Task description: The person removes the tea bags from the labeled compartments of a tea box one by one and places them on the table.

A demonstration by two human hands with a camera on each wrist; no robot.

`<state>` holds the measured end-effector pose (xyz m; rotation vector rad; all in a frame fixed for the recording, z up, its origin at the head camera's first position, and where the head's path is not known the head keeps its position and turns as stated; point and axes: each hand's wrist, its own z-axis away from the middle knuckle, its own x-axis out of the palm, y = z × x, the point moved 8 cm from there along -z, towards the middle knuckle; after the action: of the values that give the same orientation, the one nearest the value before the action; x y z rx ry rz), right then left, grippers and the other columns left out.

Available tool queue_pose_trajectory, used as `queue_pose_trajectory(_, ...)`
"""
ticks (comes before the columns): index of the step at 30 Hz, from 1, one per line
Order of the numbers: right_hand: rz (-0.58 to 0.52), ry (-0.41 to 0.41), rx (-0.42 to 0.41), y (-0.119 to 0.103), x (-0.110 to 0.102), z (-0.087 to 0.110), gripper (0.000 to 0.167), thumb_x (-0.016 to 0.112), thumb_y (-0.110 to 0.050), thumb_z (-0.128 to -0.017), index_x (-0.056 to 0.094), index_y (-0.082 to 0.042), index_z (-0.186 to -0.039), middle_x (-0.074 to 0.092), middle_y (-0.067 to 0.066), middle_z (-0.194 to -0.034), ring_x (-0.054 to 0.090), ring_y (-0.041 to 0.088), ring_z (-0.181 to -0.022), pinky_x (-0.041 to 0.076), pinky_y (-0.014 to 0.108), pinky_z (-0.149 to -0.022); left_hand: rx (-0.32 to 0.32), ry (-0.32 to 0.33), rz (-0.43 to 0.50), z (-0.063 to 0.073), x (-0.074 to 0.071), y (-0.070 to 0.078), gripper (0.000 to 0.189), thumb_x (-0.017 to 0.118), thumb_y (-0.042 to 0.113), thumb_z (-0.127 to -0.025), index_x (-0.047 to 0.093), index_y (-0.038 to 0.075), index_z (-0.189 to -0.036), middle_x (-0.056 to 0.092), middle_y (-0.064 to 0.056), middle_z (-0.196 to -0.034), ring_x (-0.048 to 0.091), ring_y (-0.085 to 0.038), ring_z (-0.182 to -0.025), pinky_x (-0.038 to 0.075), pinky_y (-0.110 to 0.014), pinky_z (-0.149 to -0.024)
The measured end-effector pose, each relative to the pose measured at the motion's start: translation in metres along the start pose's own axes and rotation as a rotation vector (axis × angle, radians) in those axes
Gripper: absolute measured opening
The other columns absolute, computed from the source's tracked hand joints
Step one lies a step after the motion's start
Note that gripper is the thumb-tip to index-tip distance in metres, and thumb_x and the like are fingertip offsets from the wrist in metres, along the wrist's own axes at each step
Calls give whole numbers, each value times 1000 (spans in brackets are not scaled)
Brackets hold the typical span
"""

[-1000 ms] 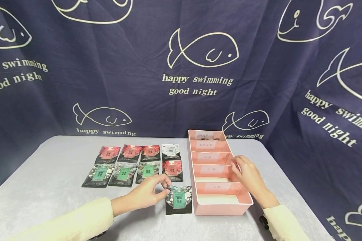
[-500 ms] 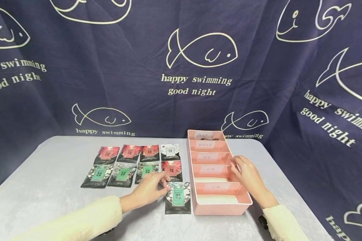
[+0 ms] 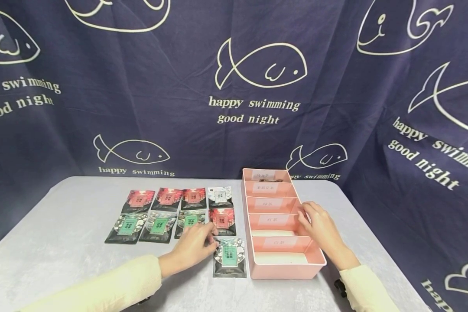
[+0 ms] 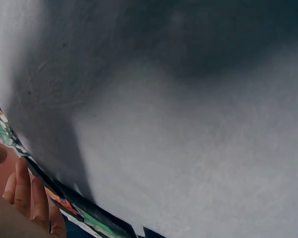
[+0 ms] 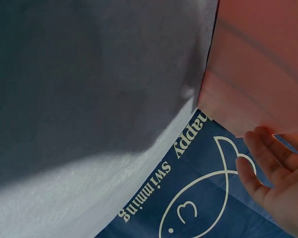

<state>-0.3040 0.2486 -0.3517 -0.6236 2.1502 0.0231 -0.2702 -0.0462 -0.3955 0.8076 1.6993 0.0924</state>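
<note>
In the head view my left hand (image 3: pixel 193 245) pinches the upper left corner of a black tea packet (image 3: pixel 230 256) with a green label and white flowers. The left wrist view shows that packet (image 4: pixel 4 130) close by the thumb and fingertips (image 4: pixel 22 171). A long pink divided box (image 3: pixel 284 272) stands just right of it, white labels on its compartment walls. My right hand (image 3: pixel 320 227) holds the box's right rim. From the right wrist view, its fingers (image 5: pixel 265 148) lie against the edge of the pink wall (image 5: pixel 260 74).
Left of the box lie two rows of tea packets: several with red tops (image 3: pixel 139 200), several with green labels (image 3: pixel 157 227) and a white-topped one (image 3: pixel 220 196). Something dark sits in the box's farthest compartment (image 3: pixel 273 179). A navy fish-print curtain (image 3: pixel 187 86) hangs behind the grey table (image 3: pixel 62 242).
The front tea packet has shifted slightly left and its upper part has changed tilt. My left hand moved a little up and its forearm right. The right hand stays at the box rim.
</note>
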Motion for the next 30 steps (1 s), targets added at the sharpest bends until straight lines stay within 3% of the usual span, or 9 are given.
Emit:
queue_pose_trajectory(6, 2, 0, 2, 0, -1, 0, 15, 59, -8, -81, 64, 1, -91, 63, 14, -91, 60, 31, -85, 48, 45, -75, 63, 17, -41, -8, -7, 6, 18, 69, 22, -75, 60, 16, -89, 61, 10, -74, 52, -11, -75, 36, -36, -75)
queue_pose_trajectory(14, 2, 13, -13, 0, -1, 0, 14, 59, -7, -80, 64, 1, -90, 63, 13, -90, 60, 30, -84, 48, 44, -75, 126, 71, -102, -34, -19, 13, 12, 66, 23, -78, 60, 18, -87, 61, 11, -74, 50, -11, -73, 36, -33, -73)
queue_pose_trajectory(23, 16, 22, -34, -3, -1, -1, 12, 60, -6, -79, 64, 0, -89, 63, 12, -88, 60, 29, -82, 49, 43, -72, 203, 109, -154, -59, -20, 20, 14, 61, 22, -82, 59, 15, -93, 63, 3, -79, 49, -15, -74, 32, -33, -70)
queue_pose_trajectory(30, 19, 26, -35, -3, -2, 0, 12, 60, -6, -79, 64, 0, -88, 62, 11, -87, 60, 27, -79, 48, 42, -70, 252, 155, -193, -81, -19, 30, 17, 61, 27, -83, 58, 16, -95, 62, 4, -83, 51, -17, -79, 33, -34, -70)
